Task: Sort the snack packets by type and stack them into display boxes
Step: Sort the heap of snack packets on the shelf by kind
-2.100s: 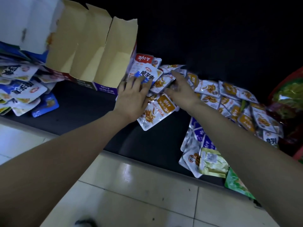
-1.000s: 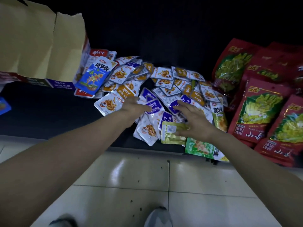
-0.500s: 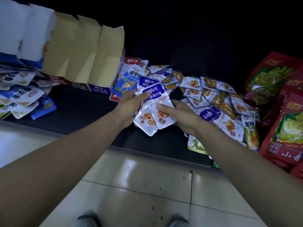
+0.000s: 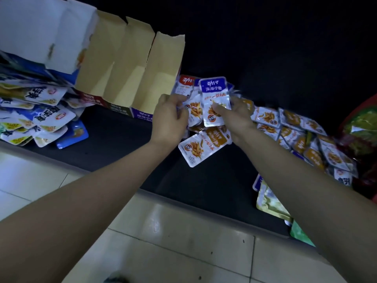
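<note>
Purple-topped packet [image 4: 214,92] in pinch of right hand [image 4: 236,115]; white packets [image 4: 194,113] in curled left hand [image 4: 169,119].

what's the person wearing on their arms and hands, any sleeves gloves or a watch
Nothing visible. The left hand and right hand are ungloved, no rings showing. The left forearm and right forearm are bare to the frame edge: no sleeve, watch or band.

a black flat shelf [image 4: 114,139] spans the middle. below its front edge lies a glossy pale tiled floor [image 4: 183,242]. at the shelf's right end sit large red plastic bags [image 4: 361,129] printed green.
</note>
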A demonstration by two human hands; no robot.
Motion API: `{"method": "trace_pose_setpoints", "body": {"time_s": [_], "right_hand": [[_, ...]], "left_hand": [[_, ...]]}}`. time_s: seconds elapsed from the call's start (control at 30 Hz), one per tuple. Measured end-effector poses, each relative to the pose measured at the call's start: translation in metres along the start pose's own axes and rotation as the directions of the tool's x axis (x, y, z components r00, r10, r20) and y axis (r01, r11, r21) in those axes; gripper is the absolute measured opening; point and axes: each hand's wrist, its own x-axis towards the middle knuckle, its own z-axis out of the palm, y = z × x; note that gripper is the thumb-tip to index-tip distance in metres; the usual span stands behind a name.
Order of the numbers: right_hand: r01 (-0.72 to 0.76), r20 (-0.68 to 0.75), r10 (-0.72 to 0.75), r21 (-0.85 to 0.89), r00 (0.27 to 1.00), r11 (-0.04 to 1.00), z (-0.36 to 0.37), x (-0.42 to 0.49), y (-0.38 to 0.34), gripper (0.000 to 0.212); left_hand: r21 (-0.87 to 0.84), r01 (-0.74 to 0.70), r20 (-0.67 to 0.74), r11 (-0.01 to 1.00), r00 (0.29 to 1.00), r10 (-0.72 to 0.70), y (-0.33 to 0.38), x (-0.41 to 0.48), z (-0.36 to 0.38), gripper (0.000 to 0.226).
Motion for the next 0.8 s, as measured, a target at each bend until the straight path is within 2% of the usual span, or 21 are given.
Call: {"method": "trace_pose_setpoints", "body": {"time_s": [0.1,0.2,0.27,0.33,0.4,0.47,0.53,0.6,0.67,0.73,0.8], "right_hand": [[0.001,-0.042,-0.004,-0.059,0.999,0.998,0.001,0.011,0.005,0.041],[0.007,-0.084,-0.016,-0.101,0.996,0.995,-0.005,0.015,0.01,0.049],[0.003,-0.047,-0.01,-0.139,0.999,0.99,-0.007,0.016,0.012,0.049],[0.032,0.037,-0.024,-0.217,0.999,0.976,-0.001,0.012,0.008,0.044],[0.098,0.117,-0.059,-0.361,0.991,0.927,0.003,0.011,0.004,0.064],[0.166,0.141,-0.111,-0.474,0.984,0.865,0.002,0.009,0.001,0.073],[0.2,0.121,-0.161,-0.478,0.979,0.855,-0.006,0.003,-0.001,0.068],[0.212,0.103,-0.186,-0.49,0.977,0.846,-0.022,-0.005,-0.002,0.063],[0.227,0.134,-0.184,-0.519,0.974,0.824,-0.041,-0.018,0.0,0.055],[0.223,0.182,-0.144,-0.562,0.973,0.797,-0.058,-0.031,0.006,0.046],[0.265,0.252,-0.136,-0.596,0.958,0.758,-0.064,-0.046,0.009,0.039]], "left_hand": [[0.161,-0.157,0.021,0.974,0.988,0.156,-0.018,-0.007,-0.002,0.031],[0.4,-0.296,0.169,0.868,0.954,0.247,-0.033,-0.01,0.001,0.036],[0.433,-0.288,0.212,0.854,0.954,0.214,-0.033,-0.012,0.003,0.04],[0.396,-0.261,0.14,0.881,0.965,0.223,-0.029,-0.014,0.002,0.041],[0.398,-0.286,0.095,0.872,0.958,0.271,-0.022,-0.017,-0.001,0.047],[0.459,-0.366,0.179,0.81,0.931,0.319,-0.018,-0.018,-0.001,0.049],[0.545,-0.433,0.342,0.718,0.897,0.282,-0.015,-0.019,-0.001,0.048],[0.586,-0.418,0.426,0.694,0.888,0.175,-0.015,-0.018,0.0,0.054],[0.608,-0.383,0.413,0.696,0.901,0.135,-0.015,-0.019,0.001,0.061],[0.625,-0.316,0.32,0.714,0.938,0.135,-0.013,-0.023,0.004,0.064],[0.637,-0.182,0.2,0.749,0.977,0.068,-0.012,-0.028,0.007,0.057]]}}
